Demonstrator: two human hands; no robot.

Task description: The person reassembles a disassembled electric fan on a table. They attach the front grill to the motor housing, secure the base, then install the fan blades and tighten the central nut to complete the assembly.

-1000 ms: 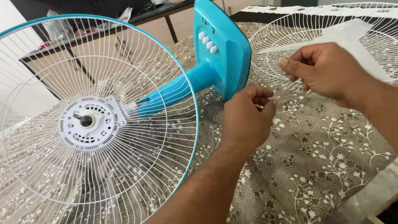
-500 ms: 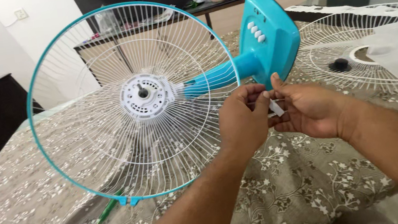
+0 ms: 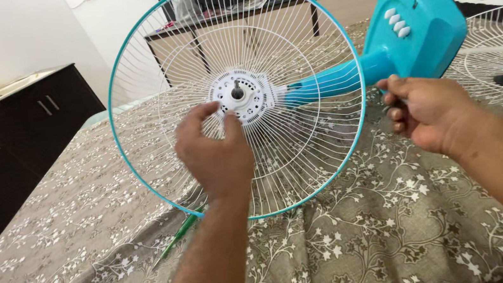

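- Fan guard [image 3: 146, 65], white wire with teal rim, stands on edge on the floral tablecloth [image 3: 372, 235], attached to the teal fan base [image 3: 422, 18].
- Left hand [image 3: 214, 152] is before the white hub [image 3: 238, 96], fingers curled, fingertips at the wires; grip uncertain.
- Right hand [image 3: 430, 110] is clenched beside the base; contents not visible.
- Second guard [image 3: 502, 46] lies flat at right.
- Green tool [image 3: 177, 237] lies under the rim.

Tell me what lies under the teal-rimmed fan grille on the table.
Under the fan grille lies a patterned tablecloth, and a green-handled screwdriver pokes out below its lower rim. The left hand covers part of the grille, hiding whatever sits behind it.
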